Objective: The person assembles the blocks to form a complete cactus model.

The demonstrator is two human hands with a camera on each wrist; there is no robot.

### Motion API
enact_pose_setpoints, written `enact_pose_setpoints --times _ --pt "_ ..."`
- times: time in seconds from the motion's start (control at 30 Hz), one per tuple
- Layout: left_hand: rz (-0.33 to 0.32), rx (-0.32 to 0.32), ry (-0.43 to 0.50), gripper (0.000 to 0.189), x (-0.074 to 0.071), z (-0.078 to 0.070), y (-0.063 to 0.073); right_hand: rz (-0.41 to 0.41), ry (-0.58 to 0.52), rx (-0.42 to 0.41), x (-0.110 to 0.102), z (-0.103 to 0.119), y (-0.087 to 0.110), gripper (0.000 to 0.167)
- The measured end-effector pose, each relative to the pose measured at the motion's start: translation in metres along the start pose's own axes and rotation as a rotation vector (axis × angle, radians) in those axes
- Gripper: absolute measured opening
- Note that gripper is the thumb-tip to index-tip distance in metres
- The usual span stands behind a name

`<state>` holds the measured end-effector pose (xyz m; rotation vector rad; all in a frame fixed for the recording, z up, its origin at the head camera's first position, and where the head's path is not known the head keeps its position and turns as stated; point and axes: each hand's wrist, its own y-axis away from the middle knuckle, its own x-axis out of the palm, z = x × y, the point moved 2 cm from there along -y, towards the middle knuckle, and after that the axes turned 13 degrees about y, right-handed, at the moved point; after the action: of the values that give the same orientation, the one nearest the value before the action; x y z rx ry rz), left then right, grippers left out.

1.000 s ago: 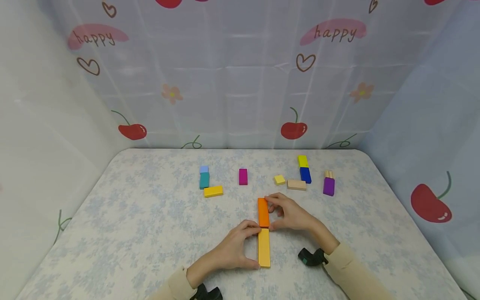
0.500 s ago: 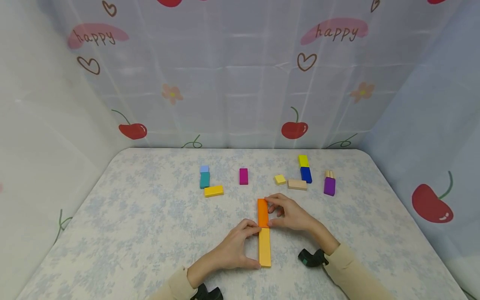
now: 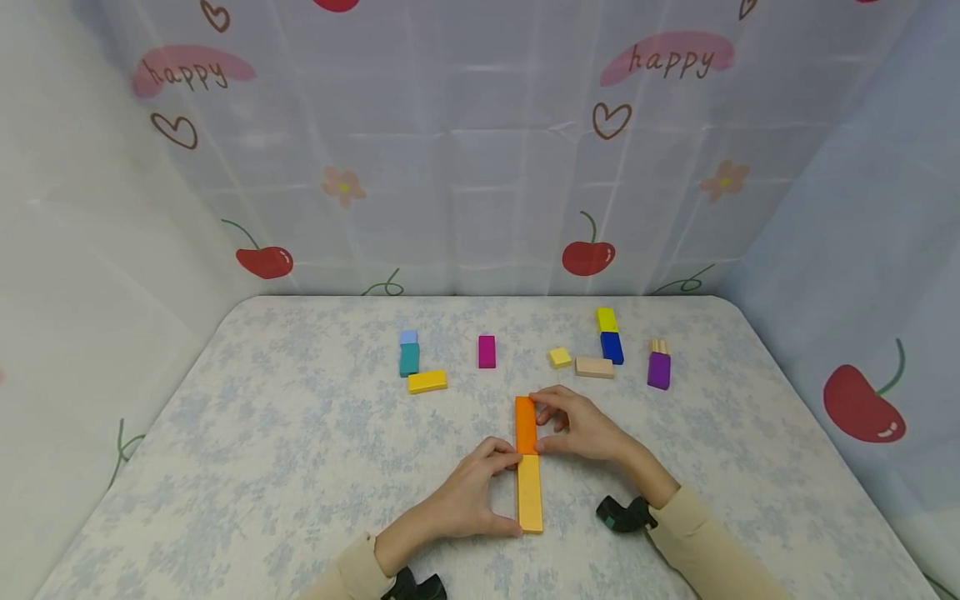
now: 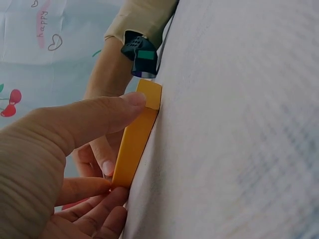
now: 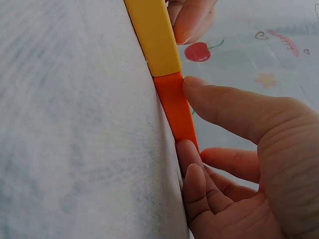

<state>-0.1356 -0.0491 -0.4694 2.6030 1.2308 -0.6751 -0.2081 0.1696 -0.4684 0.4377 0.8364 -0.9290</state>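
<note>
A long yellow block [image 3: 529, 495] and an orange block [image 3: 526, 425] lie end to end on the table in a line running away from me. My left hand [image 3: 468, 493] grips the yellow block lengthwise, thumb at its near end and fingertips by the joint. In the left wrist view the thumb presses the end of that yellow block [image 4: 133, 144]. On the other side, my right hand [image 3: 581, 425] holds the orange block between thumb and index finger. The right wrist view shows the orange block [image 5: 175, 107] touching the yellow one, with its far end partly behind fingers.
Farther back on the patterned table [image 3: 300, 467] lie a magenta block [image 3: 487, 352], teal block [image 3: 409, 360], yellow block [image 3: 427, 382], small yellow block [image 3: 559, 357], beige block [image 3: 594, 367], blue block [image 3: 612, 348] and purple block [image 3: 659, 371]. A printed curtain [image 3: 465, 167] hangs behind.
The orange block has shifted very slightly left against the yellow block's end. Both hands keep nearly the same place and hold.
</note>
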Motion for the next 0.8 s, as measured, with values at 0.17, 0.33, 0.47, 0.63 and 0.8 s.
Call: enact_pose_setpoints --times 0.17,0.33,0.47,0.63,0.8 --pt "0.003 0.005 -0.016 0.08 0.0 -0.001 0.0 -0.004 -0.008 0.015 0.0 0.0 0.0 0.066" --pt "0.003 0.009 -0.027 0.081 -0.002 -0.005 0.0 -0.007 -0.046 0.031 -0.004 -0.001 0.002 0.07" --pt "-0.034 -0.001 -0.049 0.08 -0.007 -0.011 -0.003 -0.022 -0.05 0.023 -0.007 -0.003 0.003 0.07" --pt "-0.045 -0.019 -0.104 0.086 -0.015 -0.013 -0.01 -0.026 -0.038 0.022 -0.01 -0.004 0.003 0.067" --pt "0.007 -0.024 -0.158 0.096 -0.02 -0.007 -0.018 -0.024 -0.036 0.031 -0.011 -0.004 0.004 0.065"
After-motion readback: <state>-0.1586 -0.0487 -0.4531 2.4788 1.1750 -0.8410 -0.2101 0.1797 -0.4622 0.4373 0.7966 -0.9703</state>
